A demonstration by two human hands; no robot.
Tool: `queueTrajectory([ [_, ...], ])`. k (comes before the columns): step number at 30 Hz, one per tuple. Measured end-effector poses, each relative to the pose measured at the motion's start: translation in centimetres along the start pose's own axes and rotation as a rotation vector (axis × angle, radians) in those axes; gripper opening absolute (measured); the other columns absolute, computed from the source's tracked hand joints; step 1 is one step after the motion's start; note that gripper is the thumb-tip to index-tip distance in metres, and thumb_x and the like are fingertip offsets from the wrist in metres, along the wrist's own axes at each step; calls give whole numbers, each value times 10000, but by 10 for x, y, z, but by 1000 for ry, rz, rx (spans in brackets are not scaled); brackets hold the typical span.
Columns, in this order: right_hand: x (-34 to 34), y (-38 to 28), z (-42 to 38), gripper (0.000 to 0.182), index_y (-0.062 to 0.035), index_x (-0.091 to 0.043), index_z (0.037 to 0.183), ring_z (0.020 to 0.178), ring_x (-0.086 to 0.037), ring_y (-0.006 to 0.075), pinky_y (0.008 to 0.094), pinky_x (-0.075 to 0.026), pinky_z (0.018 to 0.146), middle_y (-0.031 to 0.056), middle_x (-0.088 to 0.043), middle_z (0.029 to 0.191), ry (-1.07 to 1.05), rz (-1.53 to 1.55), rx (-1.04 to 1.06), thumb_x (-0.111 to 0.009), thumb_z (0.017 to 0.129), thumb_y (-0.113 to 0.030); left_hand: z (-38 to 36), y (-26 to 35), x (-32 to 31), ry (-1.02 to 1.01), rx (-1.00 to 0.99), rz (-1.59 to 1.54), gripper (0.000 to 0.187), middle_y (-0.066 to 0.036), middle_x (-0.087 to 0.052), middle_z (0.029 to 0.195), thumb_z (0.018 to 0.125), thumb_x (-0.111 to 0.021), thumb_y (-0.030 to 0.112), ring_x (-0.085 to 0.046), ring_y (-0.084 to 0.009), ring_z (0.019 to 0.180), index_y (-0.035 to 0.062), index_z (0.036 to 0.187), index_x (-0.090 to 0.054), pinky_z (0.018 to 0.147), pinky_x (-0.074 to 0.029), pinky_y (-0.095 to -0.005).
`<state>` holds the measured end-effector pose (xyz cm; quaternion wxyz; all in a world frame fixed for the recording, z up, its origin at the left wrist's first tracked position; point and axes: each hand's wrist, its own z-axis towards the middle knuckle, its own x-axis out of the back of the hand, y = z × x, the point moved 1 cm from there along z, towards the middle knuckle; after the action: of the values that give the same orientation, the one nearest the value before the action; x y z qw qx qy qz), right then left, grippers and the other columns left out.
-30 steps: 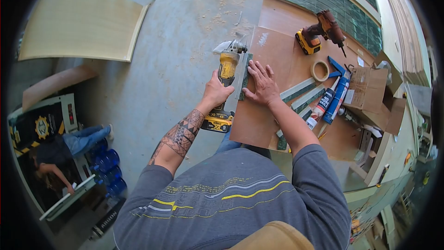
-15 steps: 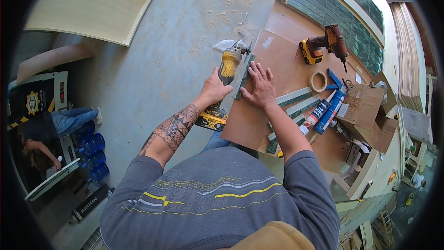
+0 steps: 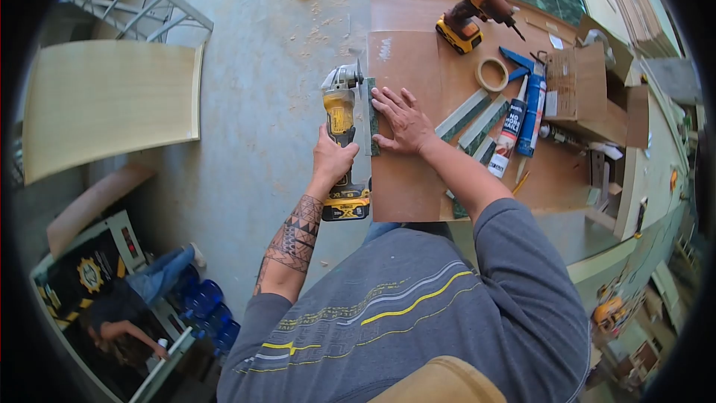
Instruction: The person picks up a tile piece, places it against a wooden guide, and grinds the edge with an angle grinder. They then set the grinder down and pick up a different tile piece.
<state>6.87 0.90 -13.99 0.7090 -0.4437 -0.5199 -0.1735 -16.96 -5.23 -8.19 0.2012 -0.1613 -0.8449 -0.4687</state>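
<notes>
My left hand [image 3: 334,160] is wrapped round the body of a yellow and black cordless angle grinder [image 3: 340,118], its battery toward me and its disc at the far end. The disc stands upright beside the far end of a narrow green stone-look strip [image 3: 374,131], which lies along the left edge of the brown board [image 3: 409,190]. Flat on the strip and board, my right hand [image 3: 403,122] presses down with its fingers spread, fingertips at the strip's edge.
On the board are a cordless drill [image 3: 477,11], a tape roll [image 3: 492,74], cut green strips [image 3: 464,114], a sealant tube [image 3: 509,138] and a blue caulking gun [image 3: 531,108]. A cardboard box [image 3: 578,82] stands at right. Another person [image 3: 130,306] works at lower left.
My view has turned, so the board's edge now runs straight up. The grinder is more upright in view, its disc still near the strip's far end. My right hand stays on the strip.
</notes>
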Motion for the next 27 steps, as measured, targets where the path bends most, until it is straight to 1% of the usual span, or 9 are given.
queueTrajectory([
  [2,2,0,1,888,-96,-456,1648,1700,-281,275,559,-135,1397,77,-336,1829,-11,-8,18,-708,946,-579,-4,9,2,-8,40,-39,789,-165,-788,965,832,-784,204,-787,-260,739,-30,1511,-457,724,-653,-406],
  [3,3,-1,1,888,-96,-456,1648,1700,-281,275,559,-135,1397,77,-336,1829,2,-2,1,-708,946,-579,-5,10,1,-19,32,-21,789,-165,-788,965,832,-784,204,-787,-260,739,-30,1511,-457,724,-653,-406],
  [5,5,-2,0,878,-91,-463,1641,1702,-274,272,555,-140,1398,81,-330,1830,-10,1,14,-705,950,-576,-7,12,2,-3,40,-60,759,-132,-775,942,833,-776,182,-768,-218,692,-15,1498,-467,674,-644,-379],
  [8,4,0,-1,888,-89,-459,1653,1706,-265,266,549,-139,1401,85,-326,1831,-13,18,19,-704,954,-580,-8,10,1,9,10,-59,721,-117,-770,934,836,-774,172,-760,-204,677,3,1473,-481,664,-640,-369],
  [12,-4,2,-2,893,-96,-462,1642,1698,-293,267,546,-139,1398,88,-351,1821,29,10,21,-747,935,-560,-8,6,0,-4,12,-40,669,-112,-769,930,840,-772,166,-756,-207,671,16,1431,-497,660,-638,-370],
  [17,-3,2,-2,907,-93,-443,1663,1703,-281,267,539,-131,1402,87,-344,1824,16,13,23,-741,947,-563,-10,2,-1,11,-22,-29,626,-116,-768,918,846,-772,167,-761,-216,669,22,1396,-511,664,-639,-388],
  [21,-2,2,-2,905,-92,-443,1662,1703,-282,268,542,-128,1403,87,-341,1826,10,5,28,-741,947,-559,-9,1,-3,22,-24,-50,631,-118,-768,906,847,-777,173,-762,-220,666,22,1399,-512,665,-639,-391],
  [23,-3,1,-2,906,-89,-446,1676,1706,-267,254,535,-119,1409,70,-326,1833,-7,-8,14,-699,961,-585,-9,4,-3,29,-27,-57,637,-117,-768,900,848,-779,175,-762,-220,670,20,1405,-511,666,-639,-389],
  [27,0,0,-2,907,-89,-445,1677,1706,-264,252,538,-120,1409,68,-325,1833,-16,-4,10,-701,960,-583,-9,7,-1,17,8,-49,646,-118,-770,906,847,-776,173,-763,-218,674,20,1415,-508,669,-638,-387],
])
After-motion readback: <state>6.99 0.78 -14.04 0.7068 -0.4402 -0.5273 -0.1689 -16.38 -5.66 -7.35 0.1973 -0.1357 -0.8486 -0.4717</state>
